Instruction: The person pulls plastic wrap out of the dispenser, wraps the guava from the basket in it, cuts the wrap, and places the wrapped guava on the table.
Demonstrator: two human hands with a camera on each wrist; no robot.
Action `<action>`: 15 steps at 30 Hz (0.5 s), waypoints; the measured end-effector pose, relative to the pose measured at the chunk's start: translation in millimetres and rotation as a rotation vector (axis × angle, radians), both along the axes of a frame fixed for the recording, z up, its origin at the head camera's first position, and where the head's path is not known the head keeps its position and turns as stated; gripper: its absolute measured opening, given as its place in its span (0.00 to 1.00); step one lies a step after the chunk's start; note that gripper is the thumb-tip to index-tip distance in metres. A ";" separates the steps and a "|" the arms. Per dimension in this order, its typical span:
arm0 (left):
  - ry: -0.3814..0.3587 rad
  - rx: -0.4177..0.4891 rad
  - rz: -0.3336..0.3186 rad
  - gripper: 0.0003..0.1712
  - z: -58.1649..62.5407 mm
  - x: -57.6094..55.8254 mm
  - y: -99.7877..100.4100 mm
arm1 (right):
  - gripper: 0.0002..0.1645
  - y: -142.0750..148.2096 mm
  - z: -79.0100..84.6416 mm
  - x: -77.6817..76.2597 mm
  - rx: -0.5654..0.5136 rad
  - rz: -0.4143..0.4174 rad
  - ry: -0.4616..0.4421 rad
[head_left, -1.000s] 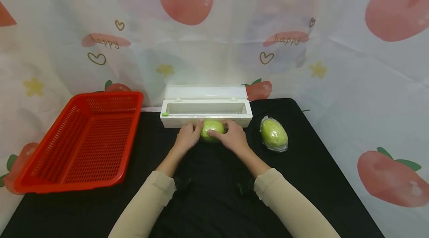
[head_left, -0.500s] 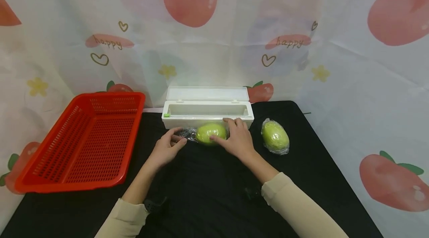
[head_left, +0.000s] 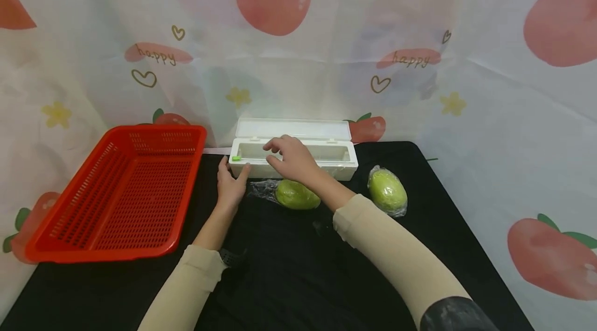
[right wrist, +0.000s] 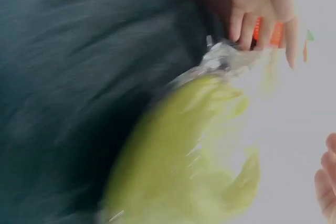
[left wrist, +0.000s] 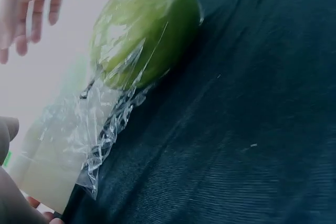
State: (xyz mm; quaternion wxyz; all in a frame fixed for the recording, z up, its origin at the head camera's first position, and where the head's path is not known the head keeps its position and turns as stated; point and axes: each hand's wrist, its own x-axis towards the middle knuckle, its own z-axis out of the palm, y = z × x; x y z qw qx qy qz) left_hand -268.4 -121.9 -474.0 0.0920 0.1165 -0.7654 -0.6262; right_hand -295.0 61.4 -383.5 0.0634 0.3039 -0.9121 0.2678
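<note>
A green oval fruit [head_left: 297,195] in clear cling film lies before the long white cling film dispenser [head_left: 257,171], whose lid stands raised at the back. A loose twist of film [left wrist: 100,129] trails from the fruit's left end. My left hand [head_left: 229,187] grips the dispenser's left end, thumb at the front and fingers round the corner. Above the dispenser's open trough hovers my right hand [head_left: 296,161], fingers loosely bent and holding nothing. In the right wrist view, the nearer fruit [right wrist: 173,161] is blurred, with the left hand's fingers [right wrist: 268,22] beyond it.
A second film-wrapped green fruit [head_left: 387,191] lies right of the dispenser. On the left stands a red plastic basket [head_left: 174,206]. Black cloth [head_left: 289,274] covers the table, and a fruit-print curtain [head_left: 317,77] hangs behind it.
Both hands have left the wrapped fruit, which lies on the cloth with its film tail out to the left. The left hand has moved to the dispenser's left end; the right has risen leftward over the trough.
</note>
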 end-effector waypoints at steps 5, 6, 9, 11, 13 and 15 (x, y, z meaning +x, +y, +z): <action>0.042 0.002 0.015 0.39 -4.5 -10.8 -3.6 | 0.17 -33.0 2.1 -14.1 0.070 0.028 -0.118; 0.045 0.005 0.020 0.38 -5.8 -11.4 -4.6 | 0.18 -38.9 0.8 -15.4 0.090 0.037 -0.118; 0.057 0.018 0.029 0.37 -8.5 -12.1 -7.0 | 0.18 -53.8 -4.6 -18.3 0.163 0.057 -0.067; 0.065 0.030 0.023 0.36 -10.5 -12.6 -8.8 | 0.19 -61.4 -8.0 -19.4 0.210 0.065 -0.014; 0.071 0.052 0.022 0.35 -12.3 -13.1 -10.4 | 0.20 -67.2 -12.2 -21.4 0.262 0.065 0.039; 0.073 0.078 0.022 0.34 -13.9 -13.7 -12.0 | 0.21 -71.9 -16.3 -23.5 0.314 0.064 0.082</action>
